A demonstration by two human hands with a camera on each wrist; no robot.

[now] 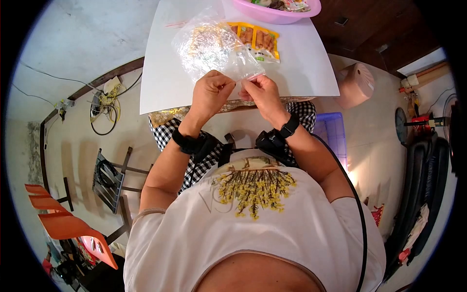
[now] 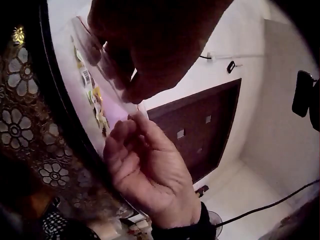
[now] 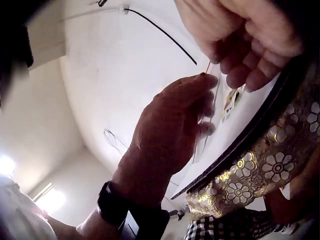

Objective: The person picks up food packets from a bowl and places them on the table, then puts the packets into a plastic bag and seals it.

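Note:
A clear zip bag (image 1: 206, 51), crinkled and shiny, spreads over the table in front of both hands. My left hand (image 1: 211, 95) pinches its near edge between thumb and curled fingers. Close to the right of it, my right hand (image 1: 266, 97) pinches the same edge, where a reddish zip line shows. In the left wrist view the right hand (image 2: 152, 172) has thumb and fingertip together at a corner of the bag. Partly under the bag's right side lies a yellow food packet (image 1: 265, 41) with brown pieces pictured or showing through.
A pink basin (image 1: 282, 12) holding several packets stands at the table's far edge. The white table (image 1: 306, 73) has a patterned cloth (image 1: 168, 116) hanging at its near side. On the floor to the right are a pink stool (image 1: 357, 85) and a purple crate (image 1: 331, 131).

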